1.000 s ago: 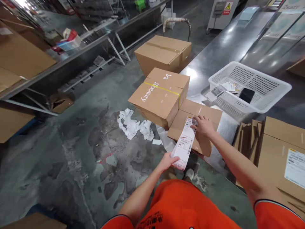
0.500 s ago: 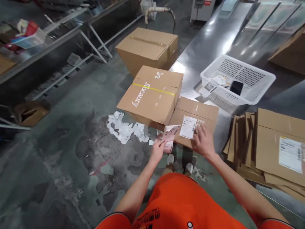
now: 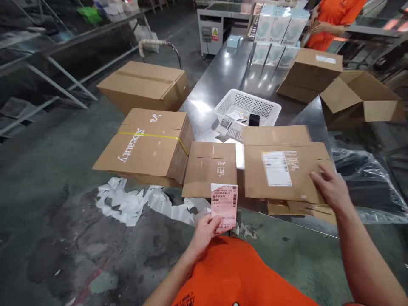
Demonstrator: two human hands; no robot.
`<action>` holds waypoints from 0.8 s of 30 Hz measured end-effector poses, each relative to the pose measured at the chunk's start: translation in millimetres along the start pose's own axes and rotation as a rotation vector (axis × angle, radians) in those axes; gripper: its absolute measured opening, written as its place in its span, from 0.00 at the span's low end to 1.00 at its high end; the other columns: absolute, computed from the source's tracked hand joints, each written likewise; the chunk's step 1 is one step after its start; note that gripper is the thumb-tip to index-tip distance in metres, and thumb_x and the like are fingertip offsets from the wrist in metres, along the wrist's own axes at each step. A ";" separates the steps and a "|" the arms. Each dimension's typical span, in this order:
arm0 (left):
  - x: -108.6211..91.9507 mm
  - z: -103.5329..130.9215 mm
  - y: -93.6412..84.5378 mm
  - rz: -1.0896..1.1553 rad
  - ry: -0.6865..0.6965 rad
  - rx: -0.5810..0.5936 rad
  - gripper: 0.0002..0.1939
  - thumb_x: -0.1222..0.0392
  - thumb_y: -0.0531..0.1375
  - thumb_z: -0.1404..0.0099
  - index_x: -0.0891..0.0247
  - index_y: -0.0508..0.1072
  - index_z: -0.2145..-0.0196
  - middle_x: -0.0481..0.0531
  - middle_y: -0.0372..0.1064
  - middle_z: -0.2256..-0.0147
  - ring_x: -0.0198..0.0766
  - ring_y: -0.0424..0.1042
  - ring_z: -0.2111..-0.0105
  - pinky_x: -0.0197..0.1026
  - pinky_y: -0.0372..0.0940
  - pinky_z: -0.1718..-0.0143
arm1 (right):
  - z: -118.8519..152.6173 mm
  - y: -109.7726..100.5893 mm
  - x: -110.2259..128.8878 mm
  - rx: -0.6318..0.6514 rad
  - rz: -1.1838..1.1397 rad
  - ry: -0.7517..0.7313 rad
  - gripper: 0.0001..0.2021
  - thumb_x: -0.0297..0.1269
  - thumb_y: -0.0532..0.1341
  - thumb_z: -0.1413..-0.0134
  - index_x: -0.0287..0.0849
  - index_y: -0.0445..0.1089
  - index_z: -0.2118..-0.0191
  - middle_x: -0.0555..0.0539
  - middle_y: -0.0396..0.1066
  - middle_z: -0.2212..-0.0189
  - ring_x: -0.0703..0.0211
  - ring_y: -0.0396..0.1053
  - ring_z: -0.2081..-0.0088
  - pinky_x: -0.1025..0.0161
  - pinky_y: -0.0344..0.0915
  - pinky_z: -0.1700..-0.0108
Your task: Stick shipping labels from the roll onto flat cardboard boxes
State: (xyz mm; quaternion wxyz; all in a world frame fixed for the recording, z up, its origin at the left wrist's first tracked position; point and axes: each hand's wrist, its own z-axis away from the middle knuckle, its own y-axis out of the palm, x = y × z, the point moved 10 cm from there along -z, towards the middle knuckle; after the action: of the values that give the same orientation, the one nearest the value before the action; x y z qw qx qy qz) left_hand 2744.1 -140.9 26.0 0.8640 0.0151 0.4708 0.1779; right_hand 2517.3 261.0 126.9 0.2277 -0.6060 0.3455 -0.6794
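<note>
In my left hand (image 3: 205, 231) is a pink printed shipping label (image 3: 225, 208), pinched at its lower left edge and held upright before my body. My right hand (image 3: 330, 187) lies on the right side of a flattened cardboard carton (image 3: 255, 170), fingers apart on its surface. That carton has a white shipping label (image 3: 277, 169) stuck on it and tops a pile of flat cartons (image 3: 298, 208). Left of it is another flat carton (image 3: 204, 170) with printed text and no white label.
A strapped bundle of cartons (image 3: 143, 148) stands at left, a large box (image 3: 143, 80) behind it. On the metal table (image 3: 219, 76) sits a white basket (image 3: 270, 112) holding a phone (image 3: 254, 120). Crumpled paper strips (image 3: 121, 204) litter the floor. A co-worker's orange sleeve (image 3: 350, 10) shows at back.
The labelled carton has gone from the middle onto the right pile, my right hand moving with it. An unlabelled carton now shows in the middle. My view has turned right.
</note>
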 end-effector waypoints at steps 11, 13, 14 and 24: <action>20.4 -14.1 36.0 0.024 -0.048 0.079 0.28 0.43 0.68 0.54 0.69 0.78 0.63 0.57 0.77 0.65 0.47 0.75 0.63 0.47 0.69 0.58 | 104.2 186.0 170.6 0.820 -0.162 -0.605 0.25 0.58 0.62 0.52 0.45 0.72 0.56 0.44 0.74 0.60 0.53 0.69 0.64 0.59 0.66 0.64; 2.1 -15.0 20.7 0.025 0.070 0.035 0.31 0.49 0.70 0.54 0.67 0.75 0.53 0.57 0.75 0.56 0.47 0.72 0.56 0.43 0.67 0.54 | 133.2 221.0 184.6 0.903 -0.180 -0.585 0.22 0.60 0.57 0.48 0.43 0.71 0.71 0.48 0.71 0.75 0.58 0.65 0.72 0.63 0.61 0.70; -10.2 -16.1 11.1 0.032 0.142 -0.009 0.34 0.53 0.71 0.54 0.65 0.72 0.48 0.57 0.73 0.52 0.45 0.71 0.53 0.41 0.65 0.52 | 143.0 232.1 186.3 0.924 -0.178 -0.577 0.24 0.60 0.55 0.46 0.43 0.68 0.76 0.49 0.68 0.79 0.60 0.63 0.74 0.63 0.58 0.72; 9.2 -71.2 -55.1 0.029 0.043 -0.219 0.21 0.45 0.67 0.52 0.69 0.72 0.75 0.46 0.67 0.79 0.32 0.64 0.77 0.34 0.58 0.77 | 125.6 294.5 210.2 0.737 -0.043 -0.770 0.15 0.47 0.53 0.39 0.44 0.69 0.69 0.45 0.71 0.71 0.56 0.66 0.68 0.61 0.60 0.64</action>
State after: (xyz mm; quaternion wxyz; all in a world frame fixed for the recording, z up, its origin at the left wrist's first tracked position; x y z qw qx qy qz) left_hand 2706.5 -199.6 -31.8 0.8476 -0.0762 0.4665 0.2412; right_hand 2574.2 -109.9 50.7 0.5216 -0.6983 -0.0370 -0.4888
